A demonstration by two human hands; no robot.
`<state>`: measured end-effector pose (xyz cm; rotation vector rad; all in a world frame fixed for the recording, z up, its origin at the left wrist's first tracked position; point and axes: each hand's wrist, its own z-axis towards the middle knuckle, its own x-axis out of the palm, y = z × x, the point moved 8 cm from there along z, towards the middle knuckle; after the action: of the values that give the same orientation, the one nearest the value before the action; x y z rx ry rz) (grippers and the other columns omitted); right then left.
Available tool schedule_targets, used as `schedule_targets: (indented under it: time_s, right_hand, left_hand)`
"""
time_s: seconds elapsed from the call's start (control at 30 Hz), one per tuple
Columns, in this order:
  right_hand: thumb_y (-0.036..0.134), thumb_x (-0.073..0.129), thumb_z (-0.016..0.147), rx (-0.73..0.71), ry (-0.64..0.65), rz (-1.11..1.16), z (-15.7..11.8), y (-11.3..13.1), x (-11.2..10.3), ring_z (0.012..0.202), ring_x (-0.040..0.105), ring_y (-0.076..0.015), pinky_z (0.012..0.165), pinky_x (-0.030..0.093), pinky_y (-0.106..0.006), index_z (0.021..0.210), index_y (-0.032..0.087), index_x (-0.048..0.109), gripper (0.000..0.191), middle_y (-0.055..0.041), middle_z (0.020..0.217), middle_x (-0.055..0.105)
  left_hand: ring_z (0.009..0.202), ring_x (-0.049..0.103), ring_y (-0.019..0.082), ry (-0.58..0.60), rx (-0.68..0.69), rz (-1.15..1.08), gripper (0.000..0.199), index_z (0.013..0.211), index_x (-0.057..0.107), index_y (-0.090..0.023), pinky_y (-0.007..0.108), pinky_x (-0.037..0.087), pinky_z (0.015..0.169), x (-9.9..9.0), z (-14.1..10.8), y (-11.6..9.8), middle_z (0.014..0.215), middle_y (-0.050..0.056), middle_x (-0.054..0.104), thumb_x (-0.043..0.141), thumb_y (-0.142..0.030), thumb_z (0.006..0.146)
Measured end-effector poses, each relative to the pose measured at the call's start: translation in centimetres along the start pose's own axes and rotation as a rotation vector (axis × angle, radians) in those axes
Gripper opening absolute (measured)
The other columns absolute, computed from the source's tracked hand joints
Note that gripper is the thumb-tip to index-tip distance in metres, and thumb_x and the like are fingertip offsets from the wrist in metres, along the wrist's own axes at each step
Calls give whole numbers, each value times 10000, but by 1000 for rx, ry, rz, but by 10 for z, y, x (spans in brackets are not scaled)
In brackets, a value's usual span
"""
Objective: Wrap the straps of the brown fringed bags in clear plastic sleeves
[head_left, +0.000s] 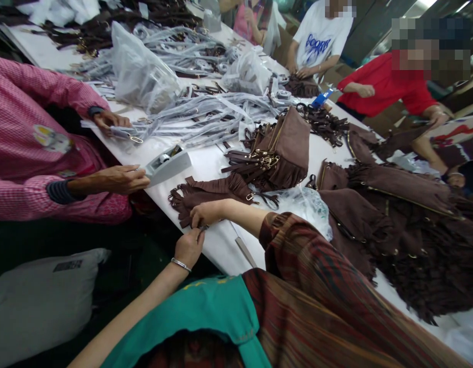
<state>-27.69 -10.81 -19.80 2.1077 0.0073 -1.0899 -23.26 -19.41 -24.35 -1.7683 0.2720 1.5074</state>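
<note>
A dark brown bag with ruffled fringe and a gold-coloured metal clasp lies on its side, flattened and slightly rumpled, along the near edge of the white table.

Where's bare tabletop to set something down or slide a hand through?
Bare table shows between the gray tray, standing brown bags and fringed brown piece. Another patch lies between the left hand and clear plastic, flat metal tool across it. Crowded: right side, heaped bags; far middle, wrapped straps.
</note>
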Motion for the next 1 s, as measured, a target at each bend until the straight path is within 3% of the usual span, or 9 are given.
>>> schedule_targets:
  time_s: [0.07, 0.17, 0.4, 0.6, 0.83, 1.0]
  right_hand:
    - [166, 658, 774, 43, 60, -141, 0, 5, 7, 963, 628, -208, 748, 491, -283, 990, 307, 748, 273, -5, 1274, 622]
    - [225, 637, 808, 109, 18, -287, 0, 10, 5, 1037, 606, -261, 760, 505, -349, 977, 301, 740, 211, -24, 1272, 620]
    - [267, 618, 854, 1, -24, -513, 0, 33, 4, 1063, 574, -268, 772, 503, -389, 889, 247, 734, 123, -45, 1221, 638]
    - [249, 605, 863, -2, 15, -480, 3, 29, 9, 1091, 574, -266, 743, 508, -335, 933, 223, 728, 144, -66, 1227, 632]
    - [160, 544, 884, -2, 150, -432, 9, 16, 24, 902, 653, -232, 778, 507, -324, 980, 60, 700, 209, -166, 1045, 685]
    - [132, 539, 873, 49, 79, -396, 1, 14, 19, 929, 650, -241, 797, 514, -334, 1001, 65, 693, 210, -165, 1087, 672]
  left_hand:
    - [630, 615, 208, 15, 5, 28, 353, 813, 656, -164, 303, 443, 621, 1, 0, 1, 702, 98, 665, 398, -366, 943]
    - [636, 624, 210, 31, 17, 20, 338, 858, 665, -160, 305, 448, 622, 3, -1, 1, 713, 100, 675, 395, -344, 948]
    - [693, 655, 221, 38, 28, -55, 288, 912, 667, -185, 321, 479, 674, 5, -5, 4, 768, 103, 699, 414, -321, 945]
    - [706, 648, 223, 70, 57, -23, 290, 933, 679, -177, 317, 465, 665, 0, -3, -3, 787, 107, 700, 423, -314, 937]
    - [666, 625, 224, 83, 69, -7, 323, 905, 695, -159, 317, 443, 640, 0, 5, -5, 749, 116, 684, 425, -334, 931]
    - [694, 642, 208, 62, -28, -182, 255, 829, 684, -175, 297, 440, 654, -5, 10, 0, 767, 94, 697, 480, -317, 887]
